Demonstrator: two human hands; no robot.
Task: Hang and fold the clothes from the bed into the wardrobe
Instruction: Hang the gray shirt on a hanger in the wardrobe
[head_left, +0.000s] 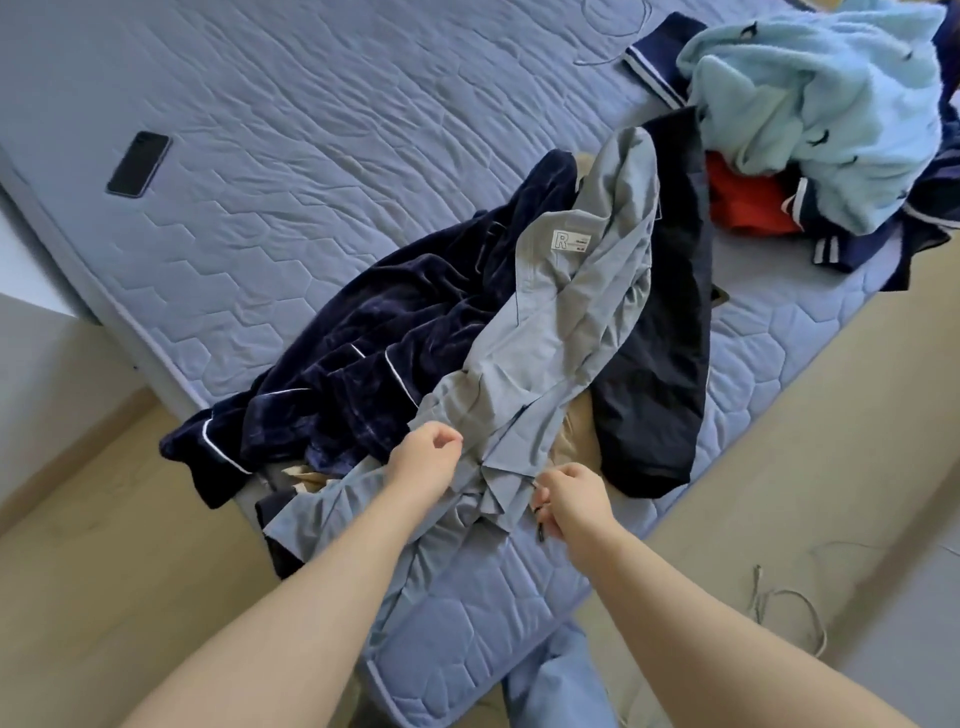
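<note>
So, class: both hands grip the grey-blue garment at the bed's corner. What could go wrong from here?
Lifting the grey-blue fabric garment could drag the navy velvet garment with white piping, which it overlaps, off the quilted blue mattress. The loose grey cable on the floor nearby might catch a foot.

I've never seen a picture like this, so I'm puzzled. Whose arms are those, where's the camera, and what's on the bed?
No machine: these are a person's bare arms, filmed by a camera on their head looking down. The left hand and the right hand pinch a grey-blue top lying on the bed. Next to it lie a dark blue velvet garment and a black garment. Farther off is a fluffy pale blue garment over a red garment. A phone lies apart.
</note>
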